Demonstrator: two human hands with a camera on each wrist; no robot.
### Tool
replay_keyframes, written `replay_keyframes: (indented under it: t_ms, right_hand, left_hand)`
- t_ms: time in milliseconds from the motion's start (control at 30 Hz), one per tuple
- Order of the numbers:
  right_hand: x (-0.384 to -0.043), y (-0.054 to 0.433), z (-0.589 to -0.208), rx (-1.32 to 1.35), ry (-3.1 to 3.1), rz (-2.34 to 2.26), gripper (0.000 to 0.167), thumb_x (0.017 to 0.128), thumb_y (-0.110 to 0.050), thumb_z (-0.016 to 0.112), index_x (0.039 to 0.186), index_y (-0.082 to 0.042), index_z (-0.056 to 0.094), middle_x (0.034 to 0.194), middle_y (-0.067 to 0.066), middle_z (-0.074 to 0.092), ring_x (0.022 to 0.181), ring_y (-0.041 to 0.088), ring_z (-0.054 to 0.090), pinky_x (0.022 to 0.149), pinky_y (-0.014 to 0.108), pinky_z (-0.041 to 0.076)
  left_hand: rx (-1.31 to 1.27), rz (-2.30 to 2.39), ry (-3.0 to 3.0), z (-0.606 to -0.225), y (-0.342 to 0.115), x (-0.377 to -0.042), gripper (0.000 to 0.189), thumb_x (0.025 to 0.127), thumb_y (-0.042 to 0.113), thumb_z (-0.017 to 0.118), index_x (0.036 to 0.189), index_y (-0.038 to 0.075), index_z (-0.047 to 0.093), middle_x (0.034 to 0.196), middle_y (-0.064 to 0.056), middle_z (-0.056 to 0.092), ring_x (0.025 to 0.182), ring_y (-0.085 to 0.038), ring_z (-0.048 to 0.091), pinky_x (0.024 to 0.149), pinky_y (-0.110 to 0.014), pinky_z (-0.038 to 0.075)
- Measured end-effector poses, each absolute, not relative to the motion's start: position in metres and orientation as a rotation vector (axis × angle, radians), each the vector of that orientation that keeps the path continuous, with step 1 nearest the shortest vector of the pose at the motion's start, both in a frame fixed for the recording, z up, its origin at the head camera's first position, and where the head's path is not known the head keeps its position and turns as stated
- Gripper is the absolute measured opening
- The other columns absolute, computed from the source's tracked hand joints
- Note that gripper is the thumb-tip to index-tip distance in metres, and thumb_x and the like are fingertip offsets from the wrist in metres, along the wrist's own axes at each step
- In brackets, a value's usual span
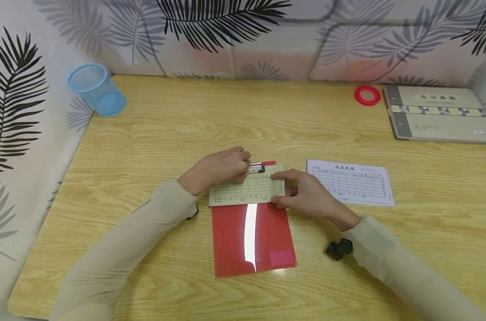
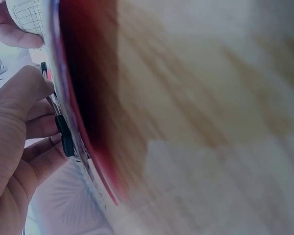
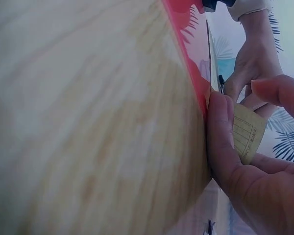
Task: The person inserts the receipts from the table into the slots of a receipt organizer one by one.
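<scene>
A red clip folder (image 1: 231,240) lies on the table with a yellowish printed form (image 1: 243,192) across its upper part. My left hand (image 1: 220,168) curls over the metal clip (image 1: 257,168) at the folder's top and pinches its lever; the left wrist view shows the clip's dark end (image 2: 64,135) beside the fingertips. At the form's right edge, my right hand (image 1: 311,196) holds the paper between thumb and fingers. In the right wrist view, the form's corner (image 3: 247,131) stands bent up among those fingers.
White printed forms (image 1: 349,185) lie to the right of the folder. Toward the back right are a red tape roll (image 1: 367,96) and a thick grey-beige account book (image 1: 439,120). A blue mesh bin (image 1: 96,89) is at the back left, and a patterned curtain (image 1: 227,58) borders the table.
</scene>
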State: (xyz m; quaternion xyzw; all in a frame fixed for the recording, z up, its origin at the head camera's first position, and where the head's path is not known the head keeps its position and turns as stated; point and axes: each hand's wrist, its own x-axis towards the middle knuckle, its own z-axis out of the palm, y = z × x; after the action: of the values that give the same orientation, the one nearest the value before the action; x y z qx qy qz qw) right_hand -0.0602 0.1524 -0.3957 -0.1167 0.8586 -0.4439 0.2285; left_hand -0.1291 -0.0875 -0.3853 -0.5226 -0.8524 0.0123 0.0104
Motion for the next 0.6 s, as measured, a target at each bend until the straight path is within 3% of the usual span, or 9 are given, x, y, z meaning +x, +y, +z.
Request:
replay_keyframes:
  t_ms: [233,400,600]
  right_hand:
    - [-0.0614,0.1532,-0.3971,-0.326,2.362,-1.223,0.057,0.08,-0.023,0.077,0.132,-0.012,0.056,0.098,0.007,0.055,0.071,0.012,0.06,0.066,0.025,0.045]
    - [-0.061,0.1535,-0.3974,-0.331,2.336,-1.243,0.058,0.081,-0.021,0.076,0.134,-0.01,0.055,0.114,0.007,0.057,0.08,0.011,0.068,0.073,0.024,0.049]
    - [-0.0615,0.1544,-0.3983,-0.331,2.296,-1.279,0.059,0.082,-0.019,0.075,0.136,-0.009,0.053,0.127,0.008,0.054,0.085,0.014,0.069,0.076,0.024,0.052]
  left_hand:
    - [-1.644,0.014,-2.673,-0.3852,-0.087,-0.1298,0.012,0.087,0.007,0.063,0.078,0.005,0.07,0.082,-0.006,0.063,0.072,-0.019,0.054,0.067,-0.024,0.047]
    - [-1.659,-0.153,-2.763,-0.3844,-0.0894,-0.1321,0.014,0.089,0.008,0.065,0.075,0.006,0.068,0.076,-0.006,0.058,0.07,-0.019,0.051,0.067,-0.026,0.045]
    - [-1.615,-0.275,-2.859,-0.3823,-0.0922,-0.1331,0.015,0.089,0.02,0.07,0.087,0.005,0.071,0.077,-0.006,0.057,0.071,-0.017,0.051,0.069,-0.028,0.047]
